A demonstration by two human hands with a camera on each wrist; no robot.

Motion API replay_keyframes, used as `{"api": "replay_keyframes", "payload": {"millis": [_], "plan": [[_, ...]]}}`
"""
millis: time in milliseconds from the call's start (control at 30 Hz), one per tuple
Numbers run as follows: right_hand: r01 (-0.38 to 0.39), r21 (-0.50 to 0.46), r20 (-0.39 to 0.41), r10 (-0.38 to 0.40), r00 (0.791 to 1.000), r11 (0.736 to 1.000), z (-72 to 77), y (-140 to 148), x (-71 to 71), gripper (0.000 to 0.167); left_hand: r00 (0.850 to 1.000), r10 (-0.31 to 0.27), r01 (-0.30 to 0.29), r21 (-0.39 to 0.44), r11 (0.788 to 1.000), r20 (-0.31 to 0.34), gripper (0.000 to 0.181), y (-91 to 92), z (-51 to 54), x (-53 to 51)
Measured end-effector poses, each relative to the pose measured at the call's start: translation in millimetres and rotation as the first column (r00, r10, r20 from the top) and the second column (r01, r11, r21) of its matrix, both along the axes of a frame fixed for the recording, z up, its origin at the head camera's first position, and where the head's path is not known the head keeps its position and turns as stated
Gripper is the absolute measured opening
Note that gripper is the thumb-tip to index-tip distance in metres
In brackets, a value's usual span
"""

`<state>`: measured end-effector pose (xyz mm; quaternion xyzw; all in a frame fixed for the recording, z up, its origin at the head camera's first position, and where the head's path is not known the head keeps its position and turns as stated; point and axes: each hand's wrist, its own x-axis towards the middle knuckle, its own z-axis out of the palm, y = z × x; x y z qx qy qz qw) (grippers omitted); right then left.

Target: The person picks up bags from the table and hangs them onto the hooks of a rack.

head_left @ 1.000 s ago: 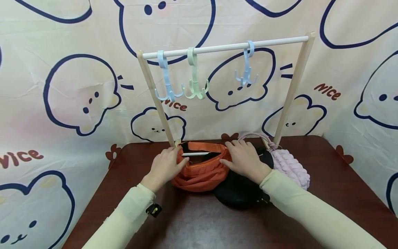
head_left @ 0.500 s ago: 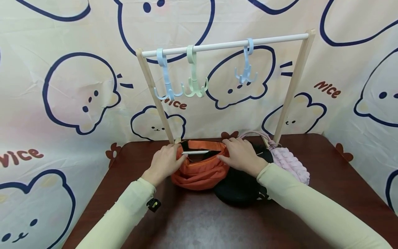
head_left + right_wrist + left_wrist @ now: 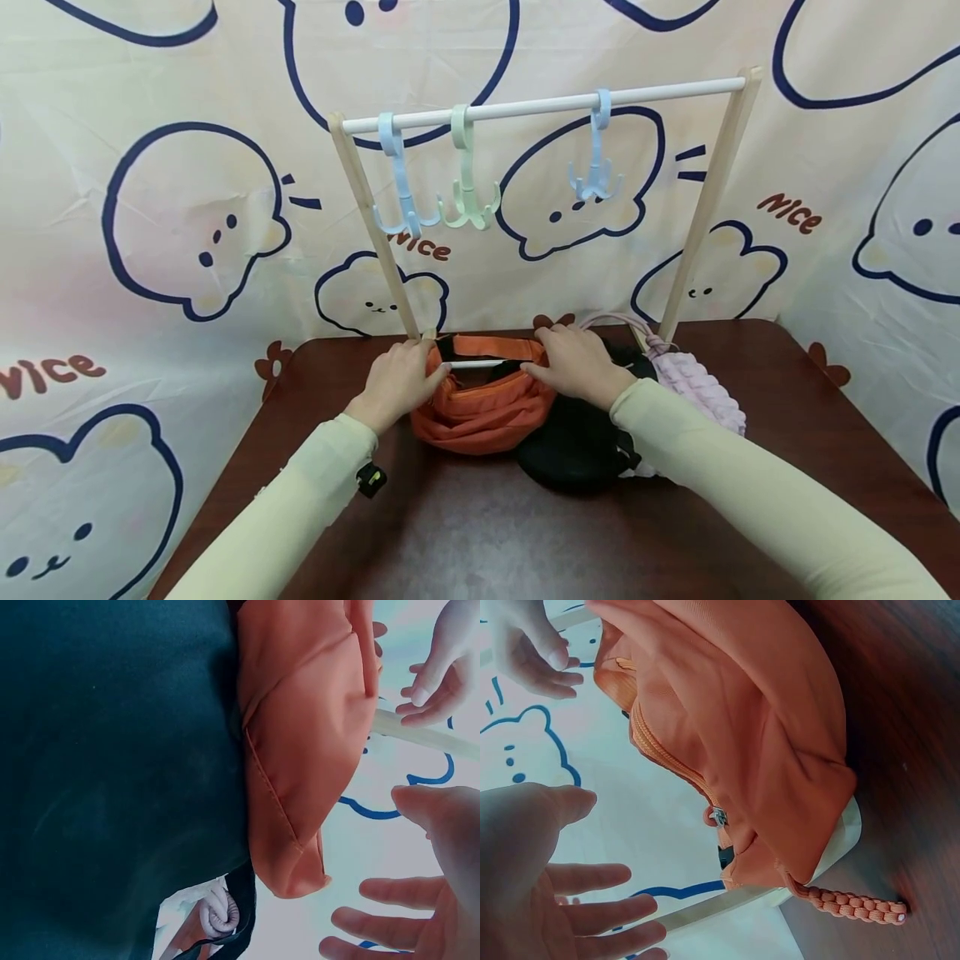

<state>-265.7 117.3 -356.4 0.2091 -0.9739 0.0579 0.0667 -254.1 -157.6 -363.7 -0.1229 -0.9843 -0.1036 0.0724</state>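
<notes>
An orange bag (image 3: 487,417) with a zipper and a braided pull (image 3: 859,906) lies on the table at the foot of the rack. My left hand (image 3: 393,377) hovers at its left side; in the left wrist view its fingers are spread, apart from the fabric. Opposite, at the bag's right side, is my right hand (image 3: 573,362), and the right wrist view shows its fingers straight and holding nothing. A black bag (image 3: 577,442) lies against the orange one, beneath my right forearm. To the right rests a pale pink woven bag (image 3: 697,387), partly covered.
Behind the bags stands a rack with a white top bar (image 3: 525,107) and wooden legs. From the bar hang a blue hook (image 3: 405,179), a green hook (image 3: 465,171) and another blue hook (image 3: 597,150). A printed cloth (image 3: 225,350) surrounds the brown table (image 3: 480,542).
Both hands stay about the orange bag; the right has shifted slightly left. The right blue hook has turned a little. The whole head view has tilted slightly.
</notes>
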Motion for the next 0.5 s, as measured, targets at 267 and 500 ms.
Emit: {"api": "replay_keyframes", "payload": {"millis": [267,500], "plan": [[0.018,0.019,0.035,-0.018,0.999,1.000,-2.5,-1,-9.1,0.060,1.000,-0.007,0.007,-0.030,1.000,-0.008,0.056,1.4,0.1,-4.7],[0.042,0.013,0.109,-0.043,0.993,0.999,-3.8,0,-16.5,0.057,1.000,0.000,0.001,-0.034,0.999,0.028,0.059,5.0,-3.4,-9.5]]}}
